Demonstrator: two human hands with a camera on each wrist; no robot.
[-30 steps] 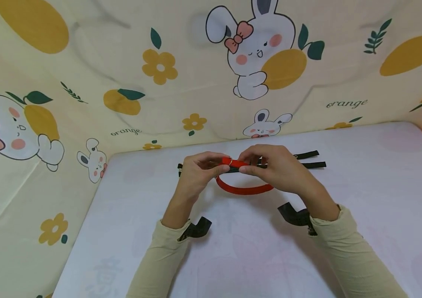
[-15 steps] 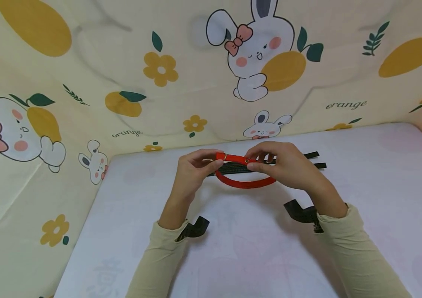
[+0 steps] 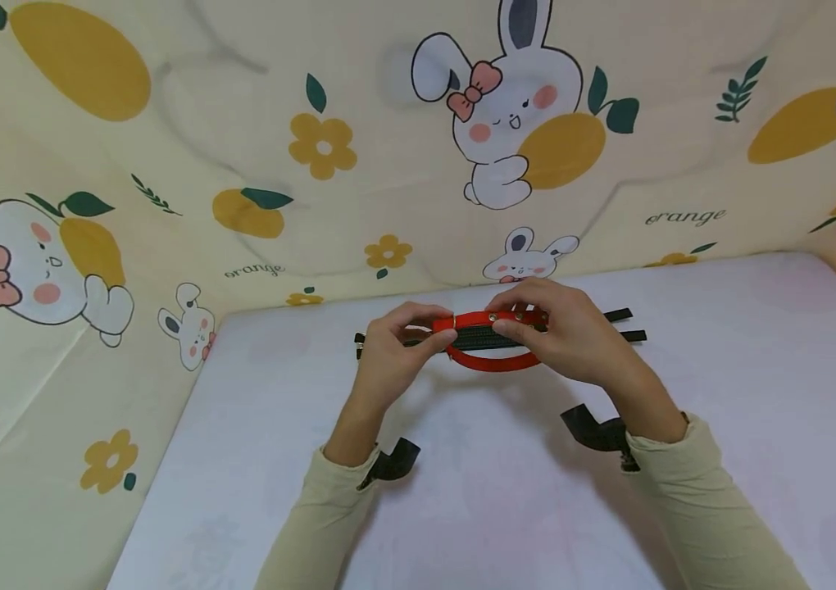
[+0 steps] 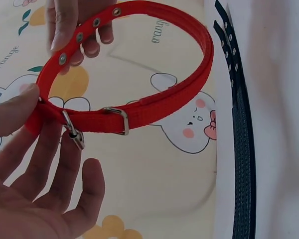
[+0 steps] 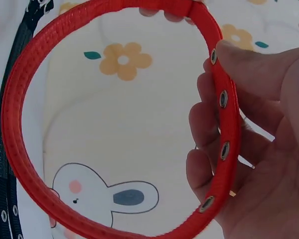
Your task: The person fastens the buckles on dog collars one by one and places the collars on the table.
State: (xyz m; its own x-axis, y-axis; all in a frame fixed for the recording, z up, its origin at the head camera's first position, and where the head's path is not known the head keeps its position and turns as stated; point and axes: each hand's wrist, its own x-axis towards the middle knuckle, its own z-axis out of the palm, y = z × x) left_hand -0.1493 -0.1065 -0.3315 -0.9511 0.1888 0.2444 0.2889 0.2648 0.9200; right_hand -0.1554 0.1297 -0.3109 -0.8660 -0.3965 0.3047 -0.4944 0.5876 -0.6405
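Our right grip (image 3: 565,332) had moved farther from our left grip (image 3: 403,340) than a second earlier, both pinching the red collar (image 3: 495,365), raised over the tabletop (image 3: 462,516). Black straps (image 3: 488,338) lay beyond it, partly hidden by both grips; the collar formed a loop, showing metal eyelets (image 5: 224,151) and a silver buckle (image 4: 77,138).

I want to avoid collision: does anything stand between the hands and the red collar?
Nothing visible does: the left hand and right hand hold the red collar. The black straps lie on the table, not between them.
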